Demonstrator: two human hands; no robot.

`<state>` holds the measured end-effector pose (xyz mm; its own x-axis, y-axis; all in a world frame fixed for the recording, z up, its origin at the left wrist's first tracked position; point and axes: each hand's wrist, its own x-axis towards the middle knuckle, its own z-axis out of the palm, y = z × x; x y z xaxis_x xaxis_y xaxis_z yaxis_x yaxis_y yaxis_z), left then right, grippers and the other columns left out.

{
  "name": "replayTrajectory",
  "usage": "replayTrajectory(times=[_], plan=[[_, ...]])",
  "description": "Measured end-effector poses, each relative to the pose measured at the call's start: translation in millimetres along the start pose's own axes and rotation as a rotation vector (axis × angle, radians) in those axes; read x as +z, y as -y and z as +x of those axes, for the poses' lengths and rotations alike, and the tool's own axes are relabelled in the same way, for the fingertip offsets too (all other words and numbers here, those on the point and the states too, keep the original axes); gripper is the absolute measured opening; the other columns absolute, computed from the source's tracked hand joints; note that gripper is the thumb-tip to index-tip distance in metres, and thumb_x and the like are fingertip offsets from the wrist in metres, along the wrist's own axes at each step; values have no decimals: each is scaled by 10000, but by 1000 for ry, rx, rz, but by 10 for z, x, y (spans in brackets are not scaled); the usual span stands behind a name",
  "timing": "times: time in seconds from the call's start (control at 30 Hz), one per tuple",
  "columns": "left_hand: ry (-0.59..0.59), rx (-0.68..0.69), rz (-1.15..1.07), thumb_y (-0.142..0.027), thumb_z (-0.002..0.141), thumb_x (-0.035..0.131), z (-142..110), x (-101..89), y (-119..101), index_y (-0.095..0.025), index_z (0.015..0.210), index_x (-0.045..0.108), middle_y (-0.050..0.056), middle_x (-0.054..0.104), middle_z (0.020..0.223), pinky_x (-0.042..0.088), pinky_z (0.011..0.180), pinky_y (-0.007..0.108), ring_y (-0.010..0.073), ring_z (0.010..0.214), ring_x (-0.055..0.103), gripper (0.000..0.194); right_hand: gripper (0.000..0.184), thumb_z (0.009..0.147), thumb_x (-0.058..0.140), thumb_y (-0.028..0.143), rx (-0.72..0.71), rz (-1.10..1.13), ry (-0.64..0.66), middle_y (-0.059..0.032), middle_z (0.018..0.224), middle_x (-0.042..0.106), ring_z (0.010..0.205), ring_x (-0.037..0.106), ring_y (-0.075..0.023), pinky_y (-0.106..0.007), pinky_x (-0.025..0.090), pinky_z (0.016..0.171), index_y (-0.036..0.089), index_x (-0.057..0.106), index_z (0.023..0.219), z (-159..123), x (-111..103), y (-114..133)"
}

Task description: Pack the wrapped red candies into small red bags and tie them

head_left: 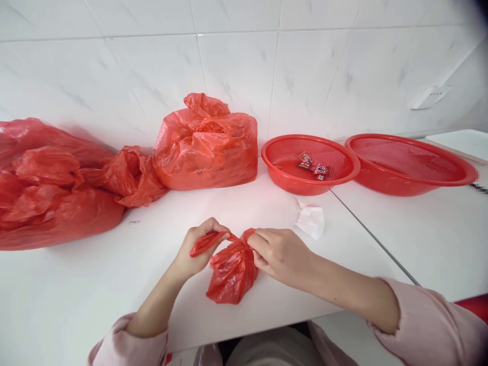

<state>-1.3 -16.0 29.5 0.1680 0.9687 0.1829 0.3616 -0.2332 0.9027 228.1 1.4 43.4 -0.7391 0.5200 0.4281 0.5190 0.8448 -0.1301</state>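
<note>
A small red plastic bag (233,272), gathered at its neck, rests on the white table in front of me. My left hand (200,246) is closed on one twisted end of the bag, which sticks out past the thumb. On the other side of the neck, my right hand (280,254) pinches the bag's other end between bent fingers. What the bag contains cannot be made out through the plastic. Just beyond my right hand lies a crumpled white tissue (310,220).
Large red plastic bags (206,152) stand against the tiled wall, with another bulky bag (57,203) at the left. One red mesh basket (274,170) holds a few small wrapped packets (318,169). Beside it sits a larger red basket (404,188). A seam (375,236) crosses the tabletop.
</note>
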Motion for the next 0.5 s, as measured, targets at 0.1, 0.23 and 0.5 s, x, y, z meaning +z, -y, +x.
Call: replayTrajectory(times=[0.1,0.23,0.5], plan=[[-40,-23,1,-313,883,643,-4,-60,82,-190,822,630,22,724,828,486,699,277,156,748,657,138,152,727,480,20,-19,-21,14,-4,684,566,567,473,-114,-260,307,520,164,530,734,-81,83,-21],[-104,-75,-54,-339,882,636,-45,-14,106,-196,794,581,13,692,803,483,693,278,154,751,633,176,170,702,485,27,103,284,-79,7,733,564,606,491,-109,-232,361,546,193,467,737,-89,213,-79],[-234,-148,-190,-409,900,592,-123,143,19,-198,781,553,-5,619,748,514,758,314,163,779,639,246,122,808,493,103,482,907,-282,-2,851,622,752,613,-114,-233,524,696,203,534,863,3,368,-54]])
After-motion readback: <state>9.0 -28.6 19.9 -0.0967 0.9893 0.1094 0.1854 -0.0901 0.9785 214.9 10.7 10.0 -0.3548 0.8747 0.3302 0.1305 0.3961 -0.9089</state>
